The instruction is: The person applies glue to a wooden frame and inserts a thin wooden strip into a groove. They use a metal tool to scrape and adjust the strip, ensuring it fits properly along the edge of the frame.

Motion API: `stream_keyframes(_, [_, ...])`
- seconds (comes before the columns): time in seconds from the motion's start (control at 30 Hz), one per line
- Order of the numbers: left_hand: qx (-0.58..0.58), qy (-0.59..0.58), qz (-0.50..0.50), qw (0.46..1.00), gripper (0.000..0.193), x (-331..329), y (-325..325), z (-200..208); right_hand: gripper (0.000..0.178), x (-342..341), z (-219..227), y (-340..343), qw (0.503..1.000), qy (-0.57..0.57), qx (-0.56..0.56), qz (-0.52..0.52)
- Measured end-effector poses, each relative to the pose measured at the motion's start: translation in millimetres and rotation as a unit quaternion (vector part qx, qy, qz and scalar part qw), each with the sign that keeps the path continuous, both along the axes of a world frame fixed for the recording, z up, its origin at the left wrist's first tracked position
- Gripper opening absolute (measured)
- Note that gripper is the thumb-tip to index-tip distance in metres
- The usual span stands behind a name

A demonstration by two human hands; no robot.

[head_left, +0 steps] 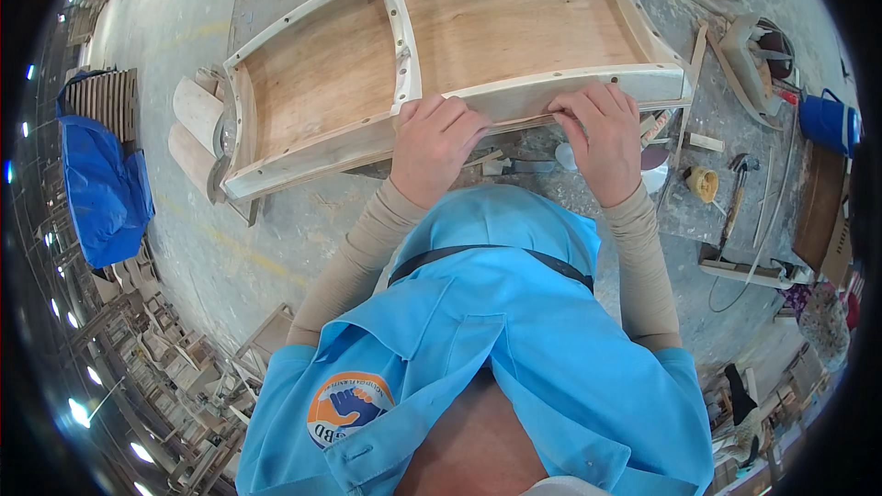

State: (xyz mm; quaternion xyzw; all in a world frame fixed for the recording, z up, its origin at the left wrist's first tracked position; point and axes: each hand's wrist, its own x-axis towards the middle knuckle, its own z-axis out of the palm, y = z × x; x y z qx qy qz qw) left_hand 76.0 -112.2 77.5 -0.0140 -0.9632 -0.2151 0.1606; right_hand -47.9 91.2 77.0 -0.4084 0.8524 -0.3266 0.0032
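Note:
A large wooden frame (524, 90) with curved rails and a plywood panel (514, 14) lies in front of me. One pale crossbar (401, 37) divides it, and dark holes dot its rails. My left hand (432, 147) is closed over the near rail, close to the crossbar's end. Further right along that rail, my right hand (604, 142) grips the edge with bent fingers and thumb. Both hands' fingertips are partly hidden against the wood.
On the right, a hammer (735, 202), a yellow tub (702, 184) and a blue bucket (828, 124) stand near wood strips. Curved wooden pieces (197, 119) sit beyond the frame's left end. A blue tarp (108, 202) drapes over stacked wood (103, 108) at far left.

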Motion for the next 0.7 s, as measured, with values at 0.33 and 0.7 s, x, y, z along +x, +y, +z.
stream_keyframes(0.33, [-0.006,-0.004,-0.004,1.000,0.011,2,1,0,0.012,-1,0,2,1.000,0.003,-0.005,0.003])
stream_keyframes(0.7, [-0.002,-0.002,-0.001,1.000,0.013,1,1,0,0.010,-5,-3,13,0.999,0.006,-0.009,-0.049])
